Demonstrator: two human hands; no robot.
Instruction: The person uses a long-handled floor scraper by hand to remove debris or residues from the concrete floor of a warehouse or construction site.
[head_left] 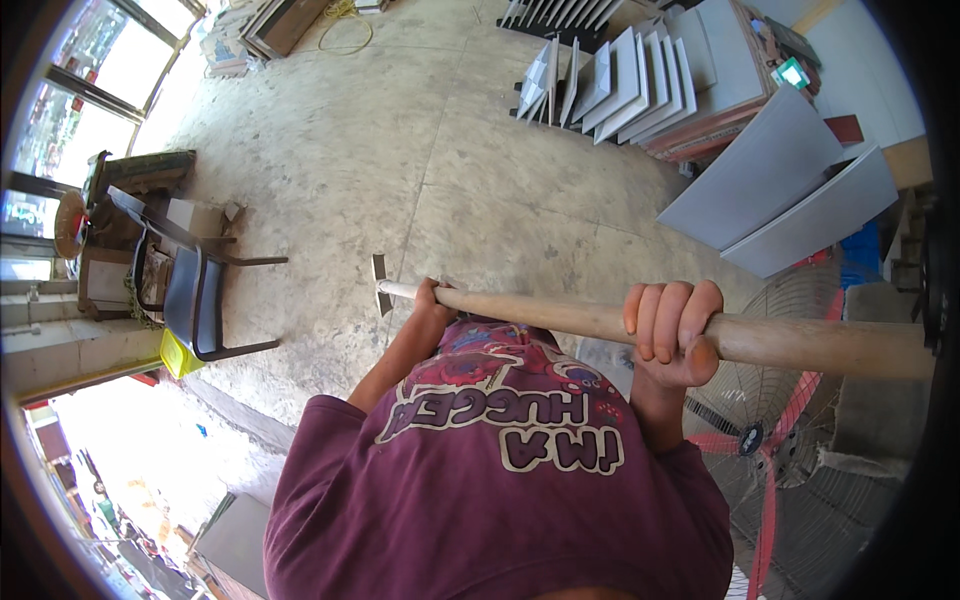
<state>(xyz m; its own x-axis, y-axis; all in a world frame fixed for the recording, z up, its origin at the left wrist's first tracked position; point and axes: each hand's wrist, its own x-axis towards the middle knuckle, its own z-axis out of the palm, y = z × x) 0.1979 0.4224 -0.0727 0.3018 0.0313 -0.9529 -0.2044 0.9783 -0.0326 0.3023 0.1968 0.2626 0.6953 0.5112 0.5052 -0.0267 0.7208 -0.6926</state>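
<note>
A long wooden handle (560,312) slants across in front of my body, thick at the right and narrowing to the left. Its far end meets a narrow, flat crosspiece (381,285) near the concrete floor; whether this is a scraper or another floor tool, I cannot tell. Farther down the handle, my left hand (432,303) is closed around it, partly seen past my purple shirt. Higher up, my right hand (675,328) wraps over the thick part, with the fingers curled on top and the thumb against the side.
To the left stands a dark-framed chair (195,285), beside a yellow bin (181,352) and a cluttered stand. Several tile panels (640,85) lean in a rack at the far right, nearer grey boards (760,175). A large caged fan (755,440) is close on my right.
</note>
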